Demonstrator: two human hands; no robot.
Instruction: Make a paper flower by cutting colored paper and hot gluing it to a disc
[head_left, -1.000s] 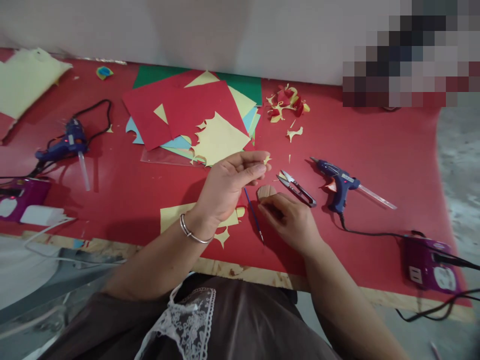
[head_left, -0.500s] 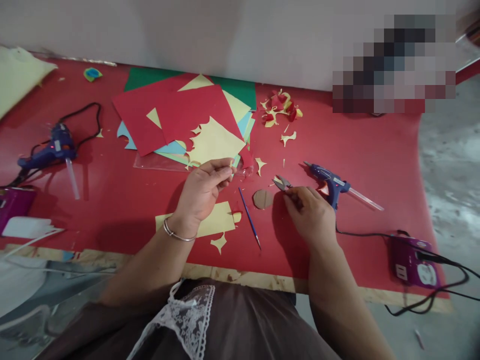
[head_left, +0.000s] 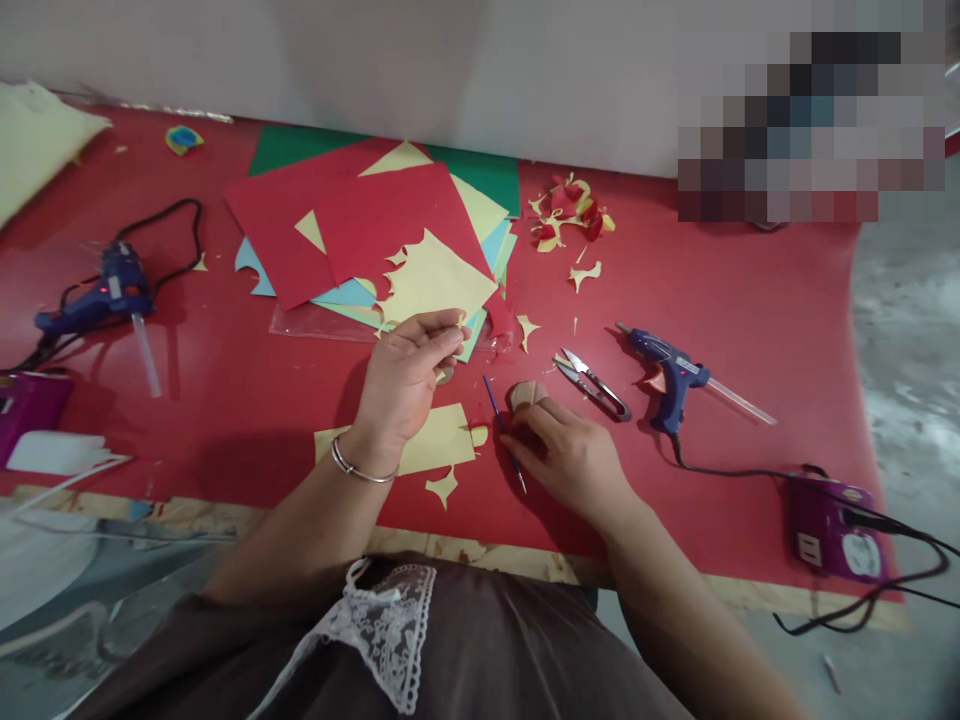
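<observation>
My left hand [head_left: 409, 375] is closed in a pinch above the yellow paper strip [head_left: 435, 440]. Between its thumb and fingertips shows a small bit of yellow paper [head_left: 460, 319], partly hidden. My right hand [head_left: 574, 455] holds nothing, its thumb and fingers apart; the thumb lies over a thin blue brush-like tool [head_left: 495, 408] on the table, and the fingers partly cover a round brown cardboard disc [head_left: 526, 392]. Just past that hand, the thread snips [head_left: 596, 385] lie on the table with blades spread. A cut yellow scrap [head_left: 442, 487] sits below the strip.
Behind my hands lie stacked red sheets [head_left: 405, 210] and a jagged yellow sheet [head_left: 435, 275]. Paper cuttings [head_left: 570, 215] are heaped at the back. Blue glue guns stand at the right [head_left: 671, 375] and left [head_left: 112, 285]. Cords run from a purple box [head_left: 832, 525] at the right edge.
My right hand has let go of the snips, leaving them on the table, and moved left to the blue tool and the disc. My left hand keeps its pinch.
</observation>
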